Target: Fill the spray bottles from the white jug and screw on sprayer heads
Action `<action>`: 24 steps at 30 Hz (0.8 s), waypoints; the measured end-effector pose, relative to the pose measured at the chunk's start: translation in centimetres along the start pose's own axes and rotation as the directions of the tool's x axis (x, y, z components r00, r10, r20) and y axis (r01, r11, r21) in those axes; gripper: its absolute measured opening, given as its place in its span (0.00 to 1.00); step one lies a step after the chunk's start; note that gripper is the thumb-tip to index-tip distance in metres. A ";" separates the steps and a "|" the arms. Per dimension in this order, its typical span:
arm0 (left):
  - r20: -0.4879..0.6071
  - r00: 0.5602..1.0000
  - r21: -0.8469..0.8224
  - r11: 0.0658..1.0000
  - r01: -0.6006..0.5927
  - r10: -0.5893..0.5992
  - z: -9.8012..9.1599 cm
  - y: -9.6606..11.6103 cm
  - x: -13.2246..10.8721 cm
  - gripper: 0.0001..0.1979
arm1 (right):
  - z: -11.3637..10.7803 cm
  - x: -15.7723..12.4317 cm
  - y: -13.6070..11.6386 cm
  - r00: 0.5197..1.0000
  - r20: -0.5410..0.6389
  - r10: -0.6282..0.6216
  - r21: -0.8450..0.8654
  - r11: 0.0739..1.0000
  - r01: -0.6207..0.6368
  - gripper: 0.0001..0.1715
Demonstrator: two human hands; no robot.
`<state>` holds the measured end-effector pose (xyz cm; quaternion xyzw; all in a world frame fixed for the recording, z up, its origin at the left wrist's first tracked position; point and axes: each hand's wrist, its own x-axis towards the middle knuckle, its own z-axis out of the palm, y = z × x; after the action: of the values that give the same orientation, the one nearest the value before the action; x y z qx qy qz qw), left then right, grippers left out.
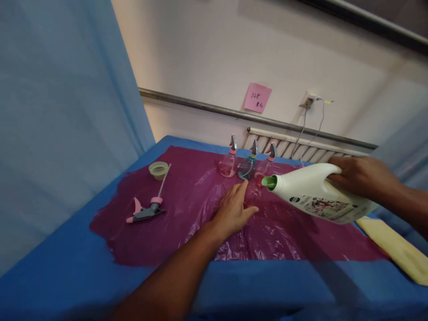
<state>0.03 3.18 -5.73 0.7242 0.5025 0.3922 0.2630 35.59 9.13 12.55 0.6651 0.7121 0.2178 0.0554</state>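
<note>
My right hand (357, 176) grips the handle of a white detergent jug (317, 196) with a printed label. The jug is tipped to the left, its green pour spout (269, 182) uncapped. Just below and left of the spout is a headless clear bottle (256, 192) with a reddish neck, faint against the maroon sheet. My left hand (232, 207) curves about this bottle, thumb on the near side and fingers on the far side. Whether liquid is flowing cannot be made out. A grey and pink spray trigger head (147, 212) with its tube lies to the left.
Behind stand three spray bottles: a pinkish one (228, 164), a blue-green one (247, 167) and another with a pink collar (267, 165). A small pale bowl (158, 170) sits back left. Yellow folded cloth (394, 247) lies right. Maroon plastic (187, 191) covers the blue table (76, 272).
</note>
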 end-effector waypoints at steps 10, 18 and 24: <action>-0.003 1.000 -0.023 1.000 -0.017 0.017 0.0 -0.2 -0.1 0.48 | 0.2 0.0 0.5 0.999 -0.019 -0.038 -0.023 0.999 0.037 0.16; -0.002 1.000 -0.035 0.999 -0.024 0.024 0.1 -0.3 -0.1 0.49 | -0.7 0.1 0.4 0.998 -0.028 -0.049 -0.010 0.999 0.049 0.16; -0.004 0.999 -0.032 0.999 -0.044 0.044 -0.1 -0.4 -0.2 0.48 | -1.3 -0.1 0.1 0.996 -0.047 -0.079 -0.023 0.997 0.078 0.16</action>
<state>-0.27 3.16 -6.06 0.7301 0.4805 0.4072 0.2652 35.25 8.73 13.77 0.6304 0.7366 0.2388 0.0540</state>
